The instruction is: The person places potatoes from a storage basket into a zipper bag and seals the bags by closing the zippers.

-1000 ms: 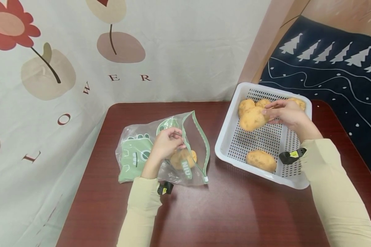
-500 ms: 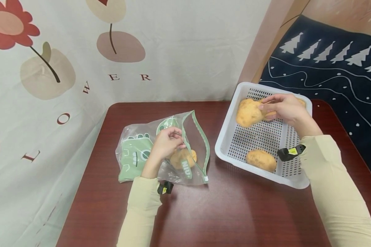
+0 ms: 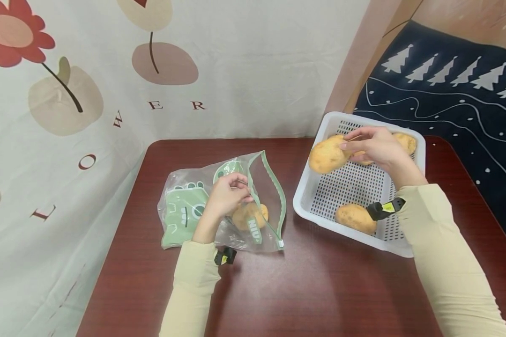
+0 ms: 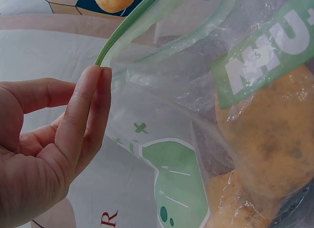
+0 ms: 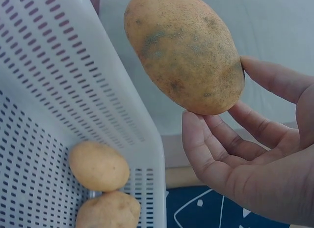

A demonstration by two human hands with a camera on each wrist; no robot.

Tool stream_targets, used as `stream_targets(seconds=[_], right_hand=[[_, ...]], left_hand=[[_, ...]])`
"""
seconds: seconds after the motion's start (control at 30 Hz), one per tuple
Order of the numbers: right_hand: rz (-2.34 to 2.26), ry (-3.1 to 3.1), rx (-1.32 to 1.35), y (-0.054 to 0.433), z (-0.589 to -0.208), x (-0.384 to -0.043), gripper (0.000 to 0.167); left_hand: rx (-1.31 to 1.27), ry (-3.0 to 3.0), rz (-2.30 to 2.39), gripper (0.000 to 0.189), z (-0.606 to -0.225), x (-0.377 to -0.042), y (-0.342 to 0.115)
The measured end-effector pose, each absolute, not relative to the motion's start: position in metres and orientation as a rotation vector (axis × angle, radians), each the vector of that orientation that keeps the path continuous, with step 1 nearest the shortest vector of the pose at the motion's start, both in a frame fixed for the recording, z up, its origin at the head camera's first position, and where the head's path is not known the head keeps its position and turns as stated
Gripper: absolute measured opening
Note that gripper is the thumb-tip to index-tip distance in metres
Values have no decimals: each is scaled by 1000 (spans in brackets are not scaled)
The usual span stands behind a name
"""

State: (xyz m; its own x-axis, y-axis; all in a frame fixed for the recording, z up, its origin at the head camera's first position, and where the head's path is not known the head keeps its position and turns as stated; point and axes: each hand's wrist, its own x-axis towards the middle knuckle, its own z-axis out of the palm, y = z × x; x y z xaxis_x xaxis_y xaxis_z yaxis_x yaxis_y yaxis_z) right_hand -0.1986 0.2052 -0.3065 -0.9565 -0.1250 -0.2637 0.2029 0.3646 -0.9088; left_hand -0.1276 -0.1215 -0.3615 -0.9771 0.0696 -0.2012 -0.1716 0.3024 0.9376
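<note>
My right hand [image 3: 377,149] pinches a large yellow potato [image 3: 327,155] by one end, over the left wall of the white plastic basket [image 3: 305,206]. In the right wrist view this potato [image 5: 184,53] has greyish patches, and thumb and fingertips press its lower end. With thumb and fingers, my left hand [image 3: 228,196] pinches the green-edged mouth of a clear zip bag [image 3: 211,187] printed with green cartoon figures. The bag lies on its side, its mouth gaping to the right. Two potatoes [image 4: 270,139] show through the plastic in the left wrist view.
One potato [image 3: 356,219] lies near the basket's front wall, and another [image 3: 405,142] at its back right corner. More is partly hidden behind the right hand. Basket and bag stand on a dark red wooden table [image 3: 312,285]. A printed cloth [image 3: 253,70] hangs behind.
My right hand has lifted the potato and carried it left, from the basket's back part to over its left wall. The left hand and the bag stay put.
</note>
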Motion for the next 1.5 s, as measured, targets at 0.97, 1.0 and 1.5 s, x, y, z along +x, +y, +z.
stream_targets(seconds=[0.97, 1.0, 1.5], right_hand=[[-1535, 2284, -209, 127, -331, -190, 32], [-1533, 2279, -214, 125, -331, -190, 32], [-1535, 2241, -207, 104, -344, -190, 30]], left_hand=[[-104, 2305, 1814, 18, -363, -129, -119], [-107, 2305, 1815, 18, -363, -129, -118], [-82, 2344, 1778, 20, -364, -129, -118]])
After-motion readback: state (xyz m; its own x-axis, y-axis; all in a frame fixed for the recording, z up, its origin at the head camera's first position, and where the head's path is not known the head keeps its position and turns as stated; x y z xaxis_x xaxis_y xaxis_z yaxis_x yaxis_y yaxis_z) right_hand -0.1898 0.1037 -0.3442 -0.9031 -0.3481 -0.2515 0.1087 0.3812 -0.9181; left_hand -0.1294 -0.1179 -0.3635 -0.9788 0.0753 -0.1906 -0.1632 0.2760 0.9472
